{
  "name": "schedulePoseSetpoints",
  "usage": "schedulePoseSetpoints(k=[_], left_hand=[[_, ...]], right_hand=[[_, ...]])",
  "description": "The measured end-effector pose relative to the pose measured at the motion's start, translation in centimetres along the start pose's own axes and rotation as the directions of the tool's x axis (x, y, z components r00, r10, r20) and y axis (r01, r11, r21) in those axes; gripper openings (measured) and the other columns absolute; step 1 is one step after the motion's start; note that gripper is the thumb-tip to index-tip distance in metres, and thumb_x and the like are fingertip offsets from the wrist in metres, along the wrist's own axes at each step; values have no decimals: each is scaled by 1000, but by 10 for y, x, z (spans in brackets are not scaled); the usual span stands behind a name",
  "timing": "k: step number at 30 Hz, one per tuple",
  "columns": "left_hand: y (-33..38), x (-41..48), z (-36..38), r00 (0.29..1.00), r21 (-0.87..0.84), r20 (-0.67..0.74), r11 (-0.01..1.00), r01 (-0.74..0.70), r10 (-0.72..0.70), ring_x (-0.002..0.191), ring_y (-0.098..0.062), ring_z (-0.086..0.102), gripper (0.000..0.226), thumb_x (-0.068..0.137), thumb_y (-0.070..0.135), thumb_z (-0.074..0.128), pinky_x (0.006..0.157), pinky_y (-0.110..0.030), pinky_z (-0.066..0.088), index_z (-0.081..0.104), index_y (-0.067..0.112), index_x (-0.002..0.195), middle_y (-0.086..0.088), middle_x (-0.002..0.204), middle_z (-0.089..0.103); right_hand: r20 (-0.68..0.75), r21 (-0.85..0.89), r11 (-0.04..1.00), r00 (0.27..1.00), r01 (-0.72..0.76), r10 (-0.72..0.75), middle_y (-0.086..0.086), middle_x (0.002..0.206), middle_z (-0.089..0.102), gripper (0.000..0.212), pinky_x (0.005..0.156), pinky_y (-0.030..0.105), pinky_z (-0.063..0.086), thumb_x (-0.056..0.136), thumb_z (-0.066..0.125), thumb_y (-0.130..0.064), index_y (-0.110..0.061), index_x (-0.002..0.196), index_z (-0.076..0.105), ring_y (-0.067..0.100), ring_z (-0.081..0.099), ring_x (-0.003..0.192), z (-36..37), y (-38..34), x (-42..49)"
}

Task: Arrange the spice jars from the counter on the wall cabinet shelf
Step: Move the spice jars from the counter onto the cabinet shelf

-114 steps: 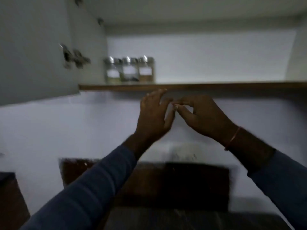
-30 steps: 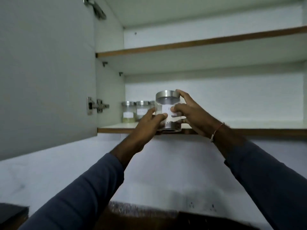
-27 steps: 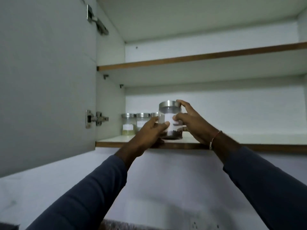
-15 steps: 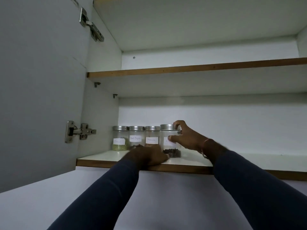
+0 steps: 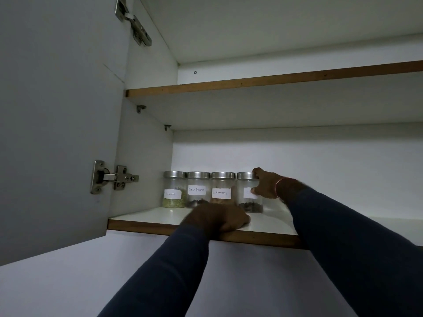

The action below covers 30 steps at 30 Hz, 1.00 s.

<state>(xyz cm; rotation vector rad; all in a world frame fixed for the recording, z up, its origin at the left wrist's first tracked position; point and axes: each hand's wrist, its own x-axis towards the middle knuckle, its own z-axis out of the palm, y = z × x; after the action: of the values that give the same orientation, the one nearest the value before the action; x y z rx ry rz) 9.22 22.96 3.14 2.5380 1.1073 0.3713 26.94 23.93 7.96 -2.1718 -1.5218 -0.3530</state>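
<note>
White laminate lines the inside of the wall cabinet (image 5: 297, 156), dim and greyish in this light, and its door (image 5: 57, 133) stands swung out to the left on two steel hinges (image 5: 112, 177). Two boards cross it, both edged in brown wood: an upper shelf (image 5: 251, 82) and the lower shelf (image 5: 146, 216), with plain pale wall (image 5: 68, 282) below the cabinet.

Four glass jars with brushed steel lids stand upright in a row at the back left of the lower shelf, side by side and just about touching. Each wears a white paper label with handwriting. From the left they read "Fennel" on the fennel jar (image 5: 174, 189), which holds something pale green, "Black Pepper" on the black pepper jar (image 5: 198, 189), and "Cinnamon" on the cinnamon jar (image 5: 223, 186). The fourth jar (image 5: 246, 186), with dark bits in its bottom, shows only a "C"; the rest is behind the thumb.

The person's right hand (image 5: 266, 186) is wrapped round that fourth jar from its right side, fingers curled over the lid rim and thumb pressed across the label, a thin bracelet (image 5: 278, 186) at the wrist. The jar sits flat on the board at the right end of the row. The left hand (image 5: 217, 216) rests knuckles-up on the shelf's front, before the cinnamon jar; I cannot tell how its fingers lie. Both sleeves are dark navy.
</note>
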Motion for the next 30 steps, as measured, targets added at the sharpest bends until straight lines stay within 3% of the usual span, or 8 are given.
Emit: schedulePoseSetpoints(k=[2,7,11,16,18,22,26,30], left_hand=[[2,7,4,998,-106,-8,992,69,-70,141,-30,31,48,104,24,27,101,-29,37,29,1,146,-18,153,31],[3,4,5,998,-113,-66,993,-18,11,140,-31,29,44,105,16,22,109,-33,22,29,-3,144,-21,152,30],[-3,10,8,997,-140,-77,990,-19,8,137,-31,37,45,100,22,40,91,-27,39,39,2,141,-17,148,40],[-8,5,4,981,23,-168,995,-93,95,130,-26,46,50,92,36,52,103,-33,38,49,14,136,-8,143,47],[-12,3,2,971,47,-205,993,-112,119,126,-24,47,48,89,41,53,99,-31,38,54,17,131,-6,140,50],[-19,5,2,956,11,-263,992,-129,128,110,-19,56,39,80,42,60,96,-32,45,65,23,114,-1,124,62],[-13,0,4,930,70,-347,993,-100,118,102,-19,60,21,80,39,59,92,-33,49,69,25,93,-1,107,68],[-7,-27,15,797,49,-579,984,-172,169,87,-19,66,32,84,51,49,72,-29,45,67,25,93,2,82,70]], right_hand=[[-12,-25,1000,1000,6,-6,16,129,56,51,92,38,46,90,61,-28,-12,132,38,33,57,111,1,1,2],[-19,-29,999,1000,13,-14,17,125,58,51,88,38,46,90,60,-29,-12,133,37,33,58,107,3,4,3],[-22,3,1000,1000,12,-12,18,129,56,56,91,39,47,90,61,-29,-12,137,34,33,57,109,4,5,3],[-2,78,996,999,-40,40,20,152,32,93,110,45,36,89,62,-29,-26,154,-5,39,42,132,3,4,3],[-69,79,995,995,-62,67,20,151,27,96,109,50,35,87,63,-32,-32,152,-8,41,37,133,1,0,-4],[-241,-170,983,964,69,-109,16,149,30,74,105,54,32,89,58,-37,-27,150,18,36,32,136,-6,-18,-41],[-223,-384,880,896,281,-384,11,130,50,38,100,47,33,91,51,-36,-18,124,55,31,44,124,-21,-20,-105],[-223,-406,828,837,387,-500,9,109,61,22,82,40,33,94,46,-28,-17,103,63,31,52,107,-32,-10,-178]])
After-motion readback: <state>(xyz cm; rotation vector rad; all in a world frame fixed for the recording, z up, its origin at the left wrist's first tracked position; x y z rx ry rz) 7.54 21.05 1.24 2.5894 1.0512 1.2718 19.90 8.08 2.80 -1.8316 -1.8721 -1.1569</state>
